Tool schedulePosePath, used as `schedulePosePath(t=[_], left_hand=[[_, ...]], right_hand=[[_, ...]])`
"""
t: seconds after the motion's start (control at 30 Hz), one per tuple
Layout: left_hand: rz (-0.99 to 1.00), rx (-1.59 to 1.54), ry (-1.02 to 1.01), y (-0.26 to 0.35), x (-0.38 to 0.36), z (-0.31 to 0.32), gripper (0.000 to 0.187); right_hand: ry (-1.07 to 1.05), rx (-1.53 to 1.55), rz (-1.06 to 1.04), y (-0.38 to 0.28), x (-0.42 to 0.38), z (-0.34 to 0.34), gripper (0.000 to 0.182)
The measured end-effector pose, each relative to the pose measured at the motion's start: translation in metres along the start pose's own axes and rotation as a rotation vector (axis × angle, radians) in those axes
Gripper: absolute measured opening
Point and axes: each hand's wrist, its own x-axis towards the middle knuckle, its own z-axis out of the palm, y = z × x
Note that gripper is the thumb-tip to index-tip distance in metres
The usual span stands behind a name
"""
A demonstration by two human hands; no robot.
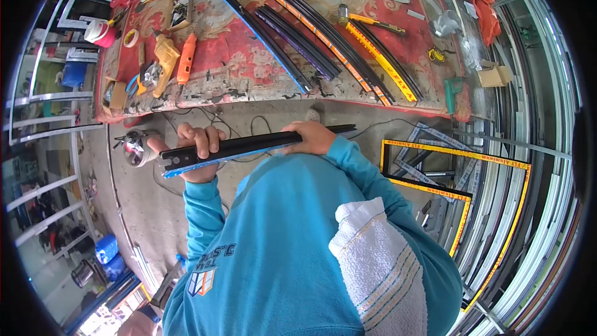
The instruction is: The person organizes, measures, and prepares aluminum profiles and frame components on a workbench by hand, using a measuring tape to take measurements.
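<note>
A black aluminum profile (249,145) with blue film along its lower edge lies crosswise in front of my body. Near its left end, my left hand (200,149) wraps round it, fingers over the top. My right hand (311,137) grips it further along, and its thin far end sticks out to the right. Screw holes show in the profile's left end. Beyond my hands, on the red-covered workbench (211,91), lie a blue-edged profile (255,34), purple-edged profiles (298,43), orange-edged profiles (317,28) and yellow-edged profiles (385,61).
An orange power tool (186,59), a yellow-tan drill (165,62) and a green tool (452,92) lie on the bench. Yellow-taped frames (457,157) stand at right beside long stacked profiles (553,211). Cables (261,126) cross the floor. Window frames (43,205) line the left.
</note>
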Motion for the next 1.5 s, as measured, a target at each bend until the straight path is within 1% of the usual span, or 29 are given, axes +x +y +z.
schedulePosePath(t=[0.07,0.2,0.23,0.27,0.33,0.37,0.4,0.47,0.5,0.53,0.6,0.63,0.67,0.73,0.77,0.8,0.83,0.87,0.93,0.97,1.03,1.13,1.17,1.2,1.3,1.33,1.4,1.47,1.5], left_hand=[[-0.01,0.119,0.016,-0.005,-0.002,0.005,0.082],[-0.028,0.201,0.039,-0.016,-0.005,0.022,0.089],[-0.031,0.219,0.051,-0.016,-0.006,0.02,0.096],[-0.035,0.227,0.061,-0.017,-0.006,0.024,0.096],[0.087,0.328,0.188,-0.022,-0.001,0.035,0.108],[0.101,0.333,0.092,-0.019,-0.002,0.025,0.112],[0.101,0.341,0.095,-0.023,-0.003,0.025,0.112],[0.155,0.472,0.227,-0.03,-0.005,0.028,0.111],[0.105,0.631,0.116,-0.025,-0.004,0.027,0.106],[0.108,0.638,0.122,-0.027,-0.005,0.029,0.106],[-0.125,0.801,0.257,-0.033,-0.005,0.036,0.098],[-0.151,0.776,0.305,-0.037,-0.004,0.041,0.08],[-0.153,0.782,0.314,-0.041,0.0,0.044,0.08],[-0.297,0.923,0.358,-0.05,0.013,0.045,0.062],[-0.322,0.935,0.376,-0.06,0.019,0.041,0.055],[-0.321,0.94,0.387,-0.07,0.024,0.034,0.055],[-0.422,0.966,0.392,-0.082,0.028,0.025,0.053],[-0.523,0.99,0.395,-0.093,0.032,0.012,0.051],[-0.56,1.063,0.309,-0.123,0.026,-0.034,0.048],[-0.559,1.065,0.316,-0.136,0.025,-0.052,0.048],[-0.716,1.03,0.328,-0.16,0.024,-0.082,0.043],[-0.743,0.926,0.359,-0.19,0.02,-0.118,0.042],[-0.745,0.963,0.36,-0.197,0.02,-0.123,0.045],[-0.739,0.965,0.36,-0.201,0.018,-0.13,0.045],[-0.849,1.116,0.318,-0.226,0.005,-0.159,0.049],[-0.855,1.107,0.299,-0.233,0.0,-0.17,0.049],[-0.872,1.176,0.252,-0.243,-0.005,-0.182,0.053],[-0.868,1.233,0.218,-0.25,-0.006,-0.186,0.054],[-0.883,1.248,0.27,-0.255,-0.009,-0.192,0.055]], right_hand=[[0.0,-0.013,0.003,0.009,0.0,0.007,0.056],[0.051,-0.008,-0.025,0.017,0.0,0.014,0.051],[0.045,0.003,-0.028,0.018,0.001,0.014,0.051],[0.014,0.039,-0.023,0.02,0.003,0.012,0.049],[-0.023,0.082,-0.021,0.025,0.007,0.013,0.048],[-0.014,0.097,-0.047,0.031,0.01,0.016,0.048],[-0.006,0.111,-0.073,0.034,0.012,0.016,0.047],[-0.029,0.162,-0.052,0.04,0.015,0.014,0.048],[-0.048,0.208,-0.023,0.042,0.016,0.011,0.049],[-0.055,0.211,-0.028,0.043,0.018,0.009,0.049],[-0.055,0.285,0.022,0.047,0.022,0.005,0.05],[-0.063,0.29,0.017,0.049,0.023,0.003,0.05],[-0.061,0.268,0.042,0.052,0.025,0.002,0.053],[-0.07,0.253,0.061,0.065,0.028,0.006,0.055],[0.009,0.179,0.044,0.075,0.029,0.008,0.058],[0.088,0.103,0.028,0.084,0.029,0.008,0.062],[0.001,0.068,0.159,0.08,0.026,-0.004,0.065],[-0.007,0.07,0.155,0.085,0.022,-0.011,0.065],[0.024,-0.015,0.126,0.1,0.009,-0.023,0.062],[0.018,-0.013,0.123,0.103,0.003,-0.032,0.062],[-0.05,0.012,0.228,0.104,-0.011,-0.051,0.058],[-0.032,0.065,0.292,0.126,-0.028,-0.063,0.055],[-0.033,0.061,0.284,0.129,-0.033,-0.069,0.055],[0.0,0.046,0.316,0.123,-0.039,-0.079,0.055],[0.088,0.048,0.389,0.121,-0.052,-0.106,0.054],[0.135,0.069,0.416,0.125,-0.058,-0.113,0.053],[0.191,0.021,0.411,0.138,-0.07,-0.131,0.05],[0.358,0.087,0.383,0.151,-0.081,-0.146,0.046],[0.413,0.042,0.365,0.14,-0.086,-0.162,0.04]])
